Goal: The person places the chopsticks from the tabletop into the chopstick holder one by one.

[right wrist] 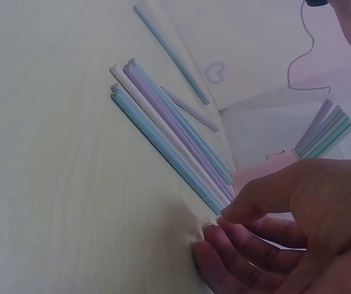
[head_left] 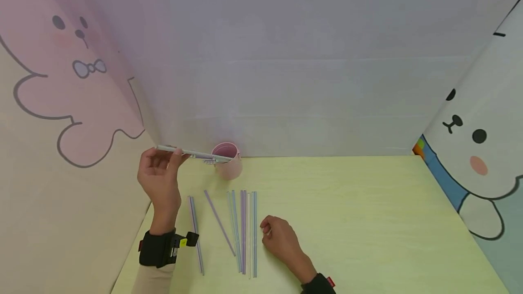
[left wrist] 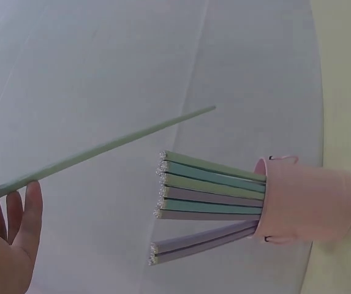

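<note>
My left hand [head_left: 159, 180] pinches a pale green stick [left wrist: 101, 149], thin and straw-like, near one end between thumb and fingers. In the left wrist view its far tip points past the sticks [left wrist: 215, 177] standing in a pink bucket [left wrist: 313, 202], apart from them. Those are green, blue-green and purple, with pale speckled ends. My right hand [head_left: 283, 242] hovers low by the table, fingers loosely curled with nothing seen in them. Just left of it lies a blue stick [head_left: 255, 235], the rightmost of a row; in the right wrist view the thumb overlaps the row's near ends.
More sticks lie on the pale yellow table [head_left: 367, 221]: a slanted purple stick [head_left: 219, 222], and purple and blue sticks [head_left: 196, 235] beside the left forearm. A grey-white curtain [head_left: 306, 80] rises behind the table. Cartoon-printed cloths hang at left [head_left: 94, 103] and right [head_left: 486, 158].
</note>
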Demonstrator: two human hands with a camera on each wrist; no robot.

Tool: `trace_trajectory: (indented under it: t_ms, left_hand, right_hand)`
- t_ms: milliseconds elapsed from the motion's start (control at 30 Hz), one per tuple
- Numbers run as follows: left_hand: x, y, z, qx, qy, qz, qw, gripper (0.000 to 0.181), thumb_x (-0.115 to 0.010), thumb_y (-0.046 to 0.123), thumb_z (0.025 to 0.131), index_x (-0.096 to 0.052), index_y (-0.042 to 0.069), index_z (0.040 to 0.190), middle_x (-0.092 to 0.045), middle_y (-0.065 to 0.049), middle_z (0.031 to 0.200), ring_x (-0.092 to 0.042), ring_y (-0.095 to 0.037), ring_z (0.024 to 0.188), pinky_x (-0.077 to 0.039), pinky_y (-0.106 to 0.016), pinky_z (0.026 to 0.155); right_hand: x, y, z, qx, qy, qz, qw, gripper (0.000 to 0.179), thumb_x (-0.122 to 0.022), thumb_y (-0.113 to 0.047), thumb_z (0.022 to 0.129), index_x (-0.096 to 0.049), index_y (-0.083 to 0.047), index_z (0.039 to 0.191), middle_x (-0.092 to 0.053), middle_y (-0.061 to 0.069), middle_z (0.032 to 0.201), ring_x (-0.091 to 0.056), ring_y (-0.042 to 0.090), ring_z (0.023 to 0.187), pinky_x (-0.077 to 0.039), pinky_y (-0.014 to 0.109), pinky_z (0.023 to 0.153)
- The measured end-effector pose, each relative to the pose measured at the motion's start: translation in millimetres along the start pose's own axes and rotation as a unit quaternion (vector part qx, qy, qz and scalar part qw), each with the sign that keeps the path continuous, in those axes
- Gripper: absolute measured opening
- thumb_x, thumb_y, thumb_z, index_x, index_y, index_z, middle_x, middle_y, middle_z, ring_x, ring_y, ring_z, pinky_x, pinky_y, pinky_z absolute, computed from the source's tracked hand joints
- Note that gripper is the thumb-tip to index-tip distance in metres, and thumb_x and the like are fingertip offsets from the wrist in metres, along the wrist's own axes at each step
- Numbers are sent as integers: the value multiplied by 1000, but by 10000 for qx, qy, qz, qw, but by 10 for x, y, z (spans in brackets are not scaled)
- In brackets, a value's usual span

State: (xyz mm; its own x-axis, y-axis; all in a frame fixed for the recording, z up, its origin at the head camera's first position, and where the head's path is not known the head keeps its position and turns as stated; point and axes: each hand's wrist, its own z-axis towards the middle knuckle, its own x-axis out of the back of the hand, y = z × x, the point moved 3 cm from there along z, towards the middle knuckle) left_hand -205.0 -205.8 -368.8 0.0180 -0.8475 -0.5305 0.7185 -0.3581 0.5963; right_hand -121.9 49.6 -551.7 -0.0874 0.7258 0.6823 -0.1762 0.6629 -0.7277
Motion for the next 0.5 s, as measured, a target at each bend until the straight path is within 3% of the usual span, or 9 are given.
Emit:
trace_trajectory:
  t_ms: [167,367,500]
  left_hand:
    - [65,-55,31,70,258,38,9996,27,-64,-26,80,-55,-17,104,-61,-21,92,-66,-33,81,-60,-50,76]
    - [238,-104,-1,-207,742,718,9944,29,-70,-23,76,-57,-16,100,-62,-18,89,-64,-27,79,-63,-42,72]
    - [289,-152,5,-363,734,958,9920,29,-70,-23,75,-57,-16,100,-63,-18,89,-64,-27,80,-63,-38,72]
  right_hand:
    - [-47,-18,17,-232,28,-204,9995,24,-64,3,72,-67,-9,93,-64,-2,76,-54,8,59,-46,22,47]
    - [-130,-62,10,-318,103,-724,9968,20,-68,-2,71,-66,-9,90,-60,-6,71,-51,9,56,-44,22,43]
    - [-154,-101,22,-293,327,-1135,9926,17,-74,-9,74,-65,-9,89,-59,-6,70,-55,12,57,-46,24,41]
